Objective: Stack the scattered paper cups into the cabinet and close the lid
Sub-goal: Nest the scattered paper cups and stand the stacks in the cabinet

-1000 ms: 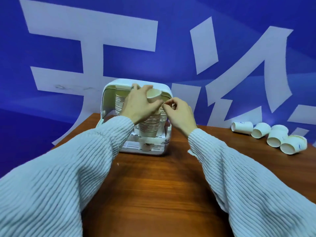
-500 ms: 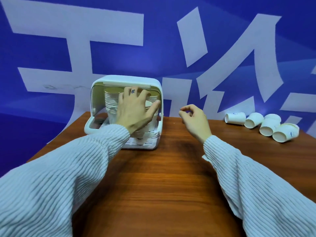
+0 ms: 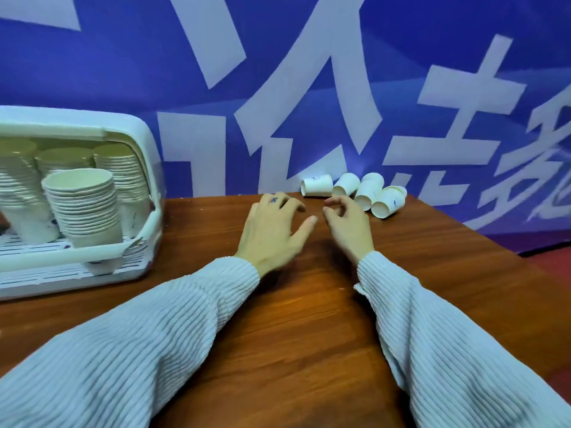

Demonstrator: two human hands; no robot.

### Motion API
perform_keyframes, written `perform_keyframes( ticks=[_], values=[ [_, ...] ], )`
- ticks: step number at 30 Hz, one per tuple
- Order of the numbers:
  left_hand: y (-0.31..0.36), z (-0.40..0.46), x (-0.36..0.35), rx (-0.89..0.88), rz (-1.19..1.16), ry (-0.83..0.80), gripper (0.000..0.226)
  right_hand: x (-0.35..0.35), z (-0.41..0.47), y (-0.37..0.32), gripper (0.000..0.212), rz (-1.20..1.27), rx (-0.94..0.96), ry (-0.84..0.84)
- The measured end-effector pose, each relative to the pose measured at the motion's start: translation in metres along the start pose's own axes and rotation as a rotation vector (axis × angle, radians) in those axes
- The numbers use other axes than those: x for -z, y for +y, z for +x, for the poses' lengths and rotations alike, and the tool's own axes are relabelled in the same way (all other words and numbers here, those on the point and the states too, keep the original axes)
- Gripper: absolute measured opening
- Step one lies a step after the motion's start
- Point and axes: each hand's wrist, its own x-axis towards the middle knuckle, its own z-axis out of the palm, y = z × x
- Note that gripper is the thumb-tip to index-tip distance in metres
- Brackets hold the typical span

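Note:
The white plastic cabinet (image 3: 145, 143) stands at the left of the wooden table, its lid raised and its front open. Inside are several stacks of white paper cups; the front stack (image 3: 83, 208) leans forward against the front rail. Several loose paper cups (image 3: 355, 193) lie on their sides in a row by the wall at the back right. My left hand (image 3: 272, 230) hovers over the table with fingers spread and holds nothing. My right hand (image 3: 347, 223) is beside it, fingers curled loosely and empty, just short of the nearest loose cup.
The brown wooden table (image 3: 293, 335) extends toward me, with its right edge (image 3: 494, 242) slanting away. A blue wall with large white characters (image 3: 309, 103) rises directly behind the table. My pale ribbed sleeves cover the lower part of the view.
My left hand has let go of the cup stack in the cabinet and moved right. Both hands now reach toward the loose cups, and the view has swung to the right.

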Motion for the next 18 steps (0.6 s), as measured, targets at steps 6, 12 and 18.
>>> perform_keyframes(
  ticks=[6,12,18],
  values=[
    [0.038,0.015,-0.076,0.036,-0.178,-0.099,0.054,0.056,0.037,0.078,0.039,-0.422,-0.04,0.161],
    [0.041,0.012,-0.102,-0.064,-0.199,-0.172,0.046,0.078,0.1,0.123,0.056,-0.313,-0.102,0.296],
    [0.041,0.013,-0.103,-0.094,-0.19,-0.184,0.047,0.091,0.148,0.162,0.078,-0.058,-0.275,0.218]
  ],
)
